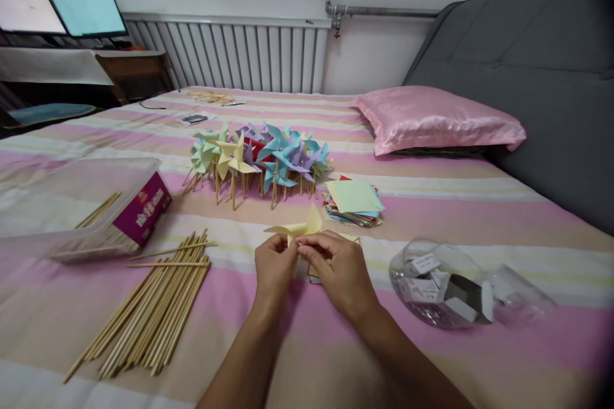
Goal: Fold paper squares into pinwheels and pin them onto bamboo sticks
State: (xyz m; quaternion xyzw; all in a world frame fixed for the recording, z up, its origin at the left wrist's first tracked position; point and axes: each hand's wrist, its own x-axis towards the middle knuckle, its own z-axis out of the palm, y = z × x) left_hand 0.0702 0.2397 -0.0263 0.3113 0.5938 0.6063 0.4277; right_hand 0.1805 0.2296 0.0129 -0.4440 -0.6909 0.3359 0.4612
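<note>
A: Head view, what are both hands on?

B: The left hand (274, 263) and right hand (336, 268) meet over the striped pink bed sheet (480, 217), fingers pinched together on a pale yellow folded paper pinwheel head (300, 227), held just above the bed.

A: What lies about them?

B: To the left, a loose bundle of thin wooden sticks (153, 307), and past it a clear plastic box with a magenta label (96, 211). Behind the hands stands a cluster of finished paper pinwheels on sticks (259, 156), with a stack of coloured paper squares (354, 203) just right of it. Near the right hand lies a clear plastic jar on its side (441, 284), and a pink satin pillow (436, 118) sits well behind.
</note>
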